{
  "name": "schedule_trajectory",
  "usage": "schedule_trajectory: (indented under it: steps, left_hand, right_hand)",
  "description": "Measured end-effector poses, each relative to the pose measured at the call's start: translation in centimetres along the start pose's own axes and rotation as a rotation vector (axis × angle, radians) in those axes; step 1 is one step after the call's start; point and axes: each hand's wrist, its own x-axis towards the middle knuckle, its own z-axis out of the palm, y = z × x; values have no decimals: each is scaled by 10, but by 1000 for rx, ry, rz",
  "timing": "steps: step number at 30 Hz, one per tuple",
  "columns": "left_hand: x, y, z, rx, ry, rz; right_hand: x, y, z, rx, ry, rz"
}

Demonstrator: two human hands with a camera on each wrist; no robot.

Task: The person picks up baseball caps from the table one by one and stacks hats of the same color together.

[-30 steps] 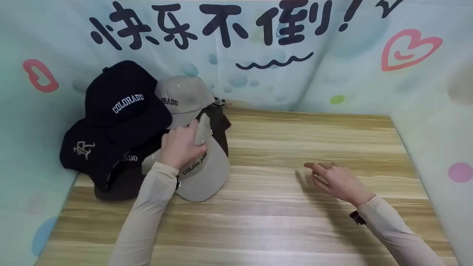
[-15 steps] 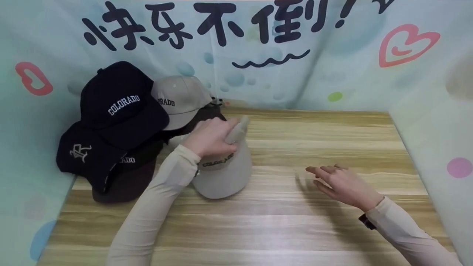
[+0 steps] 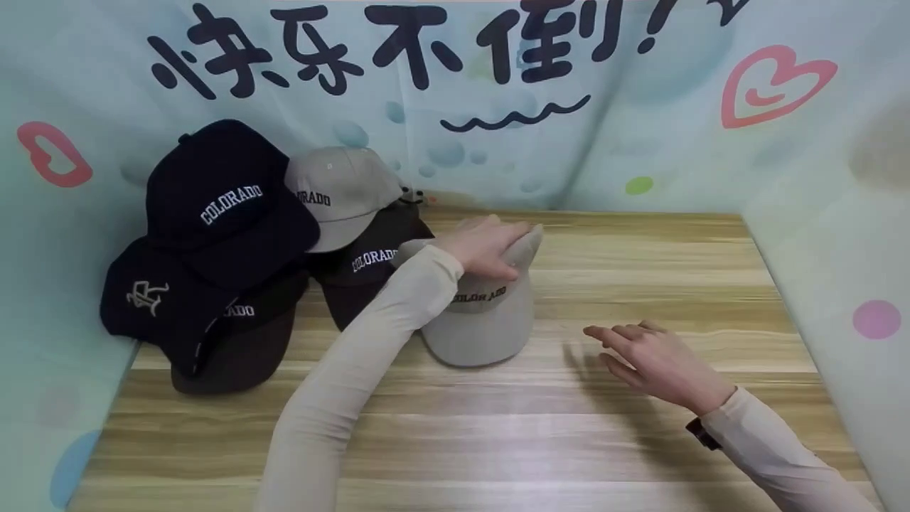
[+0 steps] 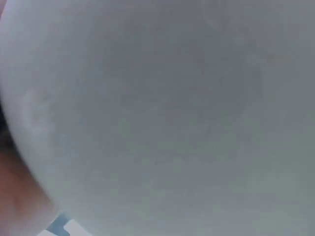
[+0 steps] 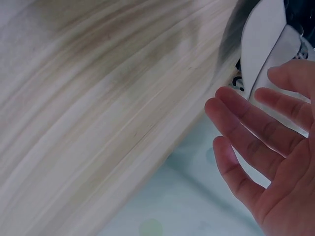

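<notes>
1. Left wrist view's mostly grey blur (image 4: 162, 108), no idea which bit that is.
2. Left-hand grip (image 3: 487, 247) hides some of the grey cap (image 3: 480, 338) up top; the left sleeve (image 3: 362, 363) swallows the start of its lettering (image 3: 483, 294).
3. Pale back cap (image 3: 348, 178) loses its first letters behind the navy cap (image 3: 224, 174).
4. Right-hand grip (image 5: 285, 179) runs off its wrist view's right edge.

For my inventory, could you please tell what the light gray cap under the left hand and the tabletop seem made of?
Light gray cap: seemingly matte cloth, possibly cotton; its crown folds under the left hand.
Tabletop: wood or printed laminate, unclear which; grainlike streaks, soft sheen.
</notes>
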Motion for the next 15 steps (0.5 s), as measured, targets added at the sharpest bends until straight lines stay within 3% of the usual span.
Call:
schedule_trajectory:
  steps: [6, 15]
  left_hand:
    - [22, 20, 0, 64, -17, 30]
    - [65, 55, 11, 75, -36, 150]
  right_hand:
    - [0, -2, 5, -9, 1, -22]
    - [1, -5, 8, -5, -1, -33]
